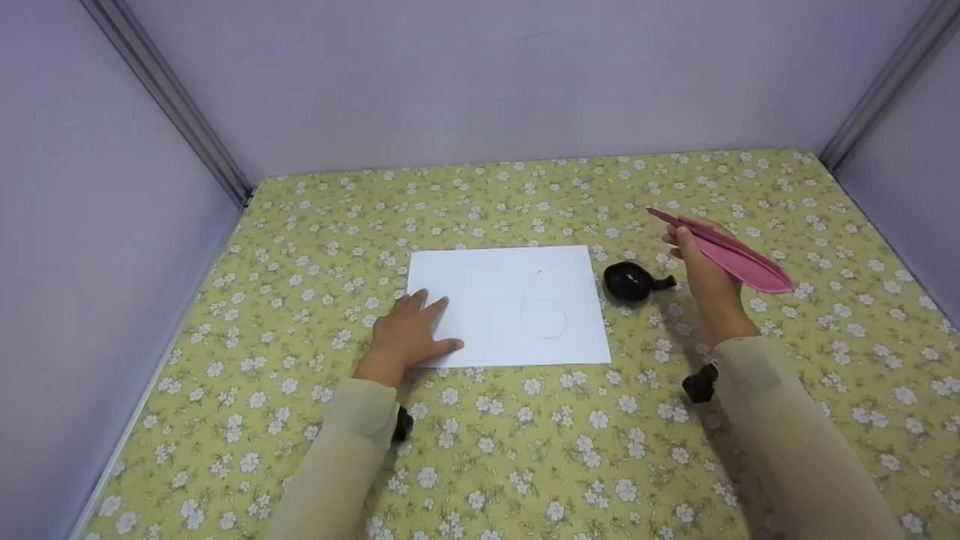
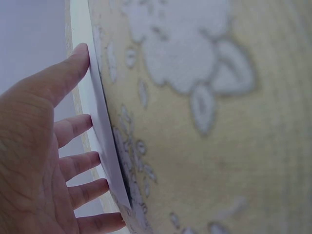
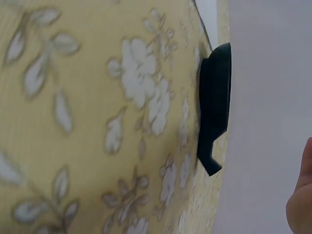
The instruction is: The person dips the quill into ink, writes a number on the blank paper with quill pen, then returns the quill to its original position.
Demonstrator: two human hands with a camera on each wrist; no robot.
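A white sheet of paper point(image 1: 487, 300) lies flat on the table, with a thin "6" drawn on its right half. My left hand point(image 1: 409, 330) rests on the sheet's left edge, fingers spread; the left wrist view shows its fingertips touching the paper point(image 2: 100, 117). To the right of the sheet, my right hand point(image 1: 709, 270) pinches a pink feather-shaped quill pen point(image 1: 739, 259) above the table, its dark tip pointing to the upper left. Just below that tip sits a small black dish point(image 1: 628, 282) with a short handle. In the right wrist view only part of the right hand point(image 3: 300, 200) shows.
A yellow-green cloth with white flowers point(image 1: 480, 450) covers the table. Pale lilac panels point(image 1: 480, 82) stand behind it and on both sides, joined by grey metal posts point(image 1: 180, 105). The black dish is close to the paper's right edge.
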